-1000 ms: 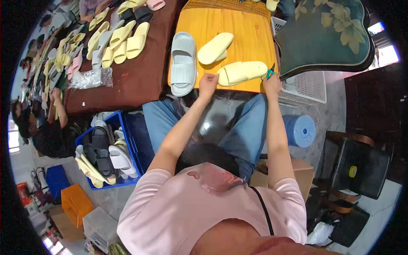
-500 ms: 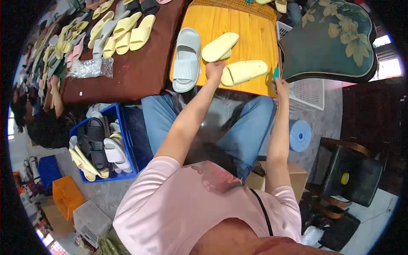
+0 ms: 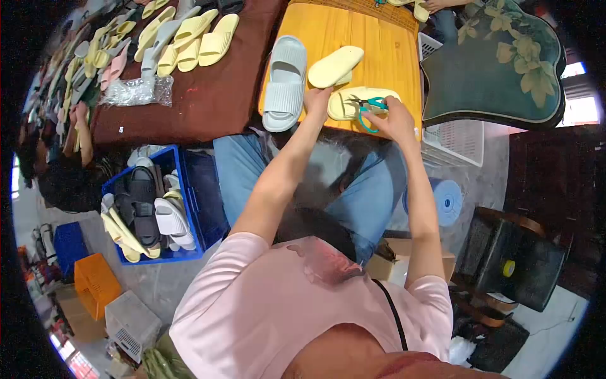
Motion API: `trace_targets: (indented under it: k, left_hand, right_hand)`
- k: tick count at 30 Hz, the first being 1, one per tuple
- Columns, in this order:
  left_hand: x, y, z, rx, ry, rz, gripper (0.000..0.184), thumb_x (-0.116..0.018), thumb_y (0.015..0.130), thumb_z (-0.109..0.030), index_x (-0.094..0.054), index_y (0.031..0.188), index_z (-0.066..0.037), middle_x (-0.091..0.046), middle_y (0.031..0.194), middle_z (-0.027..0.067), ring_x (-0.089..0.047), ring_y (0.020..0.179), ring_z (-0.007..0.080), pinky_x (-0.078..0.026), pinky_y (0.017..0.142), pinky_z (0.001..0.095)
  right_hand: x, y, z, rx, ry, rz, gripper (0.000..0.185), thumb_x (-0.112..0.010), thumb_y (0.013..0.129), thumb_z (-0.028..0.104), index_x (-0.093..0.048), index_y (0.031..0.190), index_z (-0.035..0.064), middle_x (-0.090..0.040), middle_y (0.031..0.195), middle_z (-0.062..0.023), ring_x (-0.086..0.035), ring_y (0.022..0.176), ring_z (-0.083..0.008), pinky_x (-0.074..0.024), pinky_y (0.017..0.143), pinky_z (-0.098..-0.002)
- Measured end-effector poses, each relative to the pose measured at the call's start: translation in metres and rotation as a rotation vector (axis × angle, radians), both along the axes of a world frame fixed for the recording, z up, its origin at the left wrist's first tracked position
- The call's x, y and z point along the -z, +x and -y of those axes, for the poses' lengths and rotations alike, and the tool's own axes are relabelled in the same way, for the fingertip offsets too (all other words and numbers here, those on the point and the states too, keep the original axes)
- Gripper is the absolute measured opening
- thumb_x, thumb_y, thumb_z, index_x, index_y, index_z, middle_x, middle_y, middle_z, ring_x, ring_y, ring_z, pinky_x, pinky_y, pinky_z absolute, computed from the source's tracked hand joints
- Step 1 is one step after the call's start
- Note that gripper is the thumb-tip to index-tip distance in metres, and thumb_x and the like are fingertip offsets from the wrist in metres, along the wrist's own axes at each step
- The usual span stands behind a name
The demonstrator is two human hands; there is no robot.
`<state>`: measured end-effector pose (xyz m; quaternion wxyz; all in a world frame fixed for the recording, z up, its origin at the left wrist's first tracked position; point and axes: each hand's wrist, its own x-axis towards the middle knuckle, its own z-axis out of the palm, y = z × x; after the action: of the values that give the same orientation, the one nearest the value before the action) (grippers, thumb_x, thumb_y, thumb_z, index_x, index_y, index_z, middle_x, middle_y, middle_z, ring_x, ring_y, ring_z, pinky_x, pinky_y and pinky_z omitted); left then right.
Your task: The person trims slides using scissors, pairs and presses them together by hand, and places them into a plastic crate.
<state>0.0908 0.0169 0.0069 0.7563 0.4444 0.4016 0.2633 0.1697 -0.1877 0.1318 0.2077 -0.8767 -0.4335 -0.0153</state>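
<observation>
In my right hand [image 3: 398, 120] is a pair of scissors with teal handles [image 3: 377, 102], one loop hanging below the fingers. The dark blades lie over a pale yellow slipper [image 3: 341, 108] near the front of the wooden board. Another yellow slipper [image 3: 336, 66] lies slanted behind it, sole up. My left hand [image 3: 317, 102] is closed at the near end of this slanted slipper, its fingertips partly hidden. Pale grey ribbed footwear [image 3: 283, 104] lies left of my left hand on the wooden board [image 3: 394, 63].
A brown-covered table [image 3: 208, 107] on the left bears several slippers and a clear plastic packet [image 3: 139, 91]. A blue crate [image 3: 177, 256] of slippers stands below. A floral-backed chair [image 3: 486, 79] and white basket [image 3: 467, 142] are at right. Another person's hand [image 3: 79, 114] shows far left.
My right hand has brought the scissors from the board's right edge leftward, over the near yellow slipper. My left hand stays by the slanted slipper. The view has shifted slightly.
</observation>
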Motion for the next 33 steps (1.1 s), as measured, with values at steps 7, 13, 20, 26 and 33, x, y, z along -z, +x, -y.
trace_targets:
  k: [7,13,20,26,33]
  left_hand:
    - [-0.003,-0.005,0.000,0.029,-0.137,0.129,0.022,-0.072,0.088,-0.007,-0.071,0.104,0.008,-0.074,0.100,0.0127,-0.068,0.085,0.0199,-0.053,0.077,0.0312]
    - [0.019,-0.005,-0.001,0.060,-0.110,0.035,0.018,-0.076,0.083,-0.011,-0.073,0.086,0.006,-0.073,0.086,0.0105,-0.067,0.077,0.0173,-0.052,0.068,0.0334]
    - [-0.003,-0.015,0.004,0.034,-0.071,-0.023,0.019,-0.078,0.082,-0.010,-0.074,0.091,0.006,-0.073,0.084,0.0099,-0.065,0.074,0.0176,-0.051,0.070,0.0319]
    - [-0.005,-0.016,0.003,0.028,-0.066,-0.049,0.022,-0.078,0.083,-0.012,-0.074,0.094,0.006,-0.074,0.088,0.0116,-0.066,0.080,0.0188,-0.051,0.074,0.0318]
    - [0.006,-0.012,0.002,0.042,-0.047,-0.059,0.018,-0.077,0.085,-0.017,-0.074,0.094,-0.002,-0.071,0.088,0.0065,-0.062,0.076,0.0165,-0.045,0.065,0.0308]
  right_hand:
    - [0.009,-0.009,0.008,-0.032,-0.002,-0.049,0.061,-0.079,0.078,0.048,-0.057,0.111,0.0014,-0.067,0.104,-0.0229,-0.064,0.101,-0.0409,-0.0524,0.082,-0.0497]
    - [0.009,-0.014,0.000,-0.029,-0.038,0.004,0.058,-0.080,0.077,0.045,-0.057,0.110,0.0033,-0.066,0.103,-0.0191,-0.065,0.097,-0.0382,-0.0526,0.081,-0.0482]
    - [0.014,-0.012,-0.013,-0.060,-0.137,0.003,0.054,-0.076,0.080,0.049,-0.060,0.110,0.0076,-0.069,0.105,-0.0157,-0.067,0.099,-0.0366,-0.0528,0.079,-0.0489]
    - [0.011,-0.012,-0.010,-0.058,-0.101,0.012,0.050,-0.076,0.079,0.050,-0.061,0.103,0.0083,-0.070,0.095,-0.0161,-0.068,0.090,-0.0375,-0.0537,0.075,-0.0493]
    - [0.008,-0.014,-0.004,-0.055,-0.082,-0.012,0.052,-0.076,0.080,0.051,-0.060,0.105,0.0091,-0.071,0.096,-0.0151,-0.069,0.090,-0.0375,-0.0536,0.075,-0.0475]
